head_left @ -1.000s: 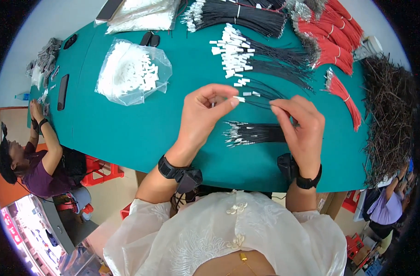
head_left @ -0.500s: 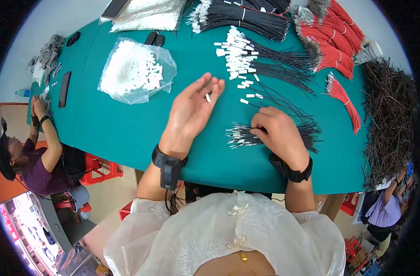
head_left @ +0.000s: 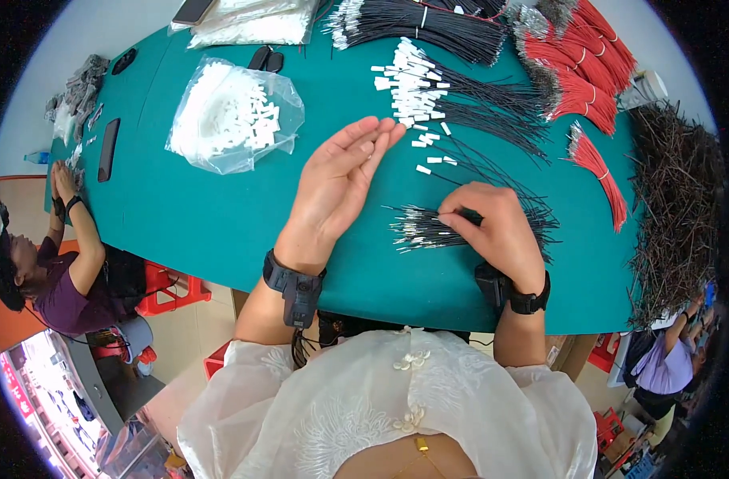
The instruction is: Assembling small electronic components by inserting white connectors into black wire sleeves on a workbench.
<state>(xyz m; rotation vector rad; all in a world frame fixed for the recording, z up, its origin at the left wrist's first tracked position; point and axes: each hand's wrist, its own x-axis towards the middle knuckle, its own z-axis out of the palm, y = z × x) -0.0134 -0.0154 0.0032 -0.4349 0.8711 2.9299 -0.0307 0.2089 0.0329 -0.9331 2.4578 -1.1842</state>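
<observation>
My left hand [head_left: 332,180] is palm up above the table, thumb folded across its fingers. A small white connector housing seen in it earlier is now hidden under the thumb. To the right, my right hand [head_left: 496,223] pinches a black wire [head_left: 412,209] at the top of a loose bundle of black wires [head_left: 420,231] with bare metal tips. That wire's tip sticks out left past the others. Beyond my hands lies a pile of black wires with white housings [head_left: 412,84] on their ends. A few more capped wires [head_left: 424,169] lie closer to me.
A clear bag of white housings [head_left: 229,120] rests left on the green table [head_left: 213,215]. Red wire bundles [head_left: 592,92], a smaller red bundle [head_left: 600,176] and a dark wire heap [head_left: 675,207] occupy the right. Another person [head_left: 61,271] works at the far left.
My left fingers have shifted up and right, and the thumb has come over the white housing. My right hand has moved slightly right, and one wire tip now juts farther left.
</observation>
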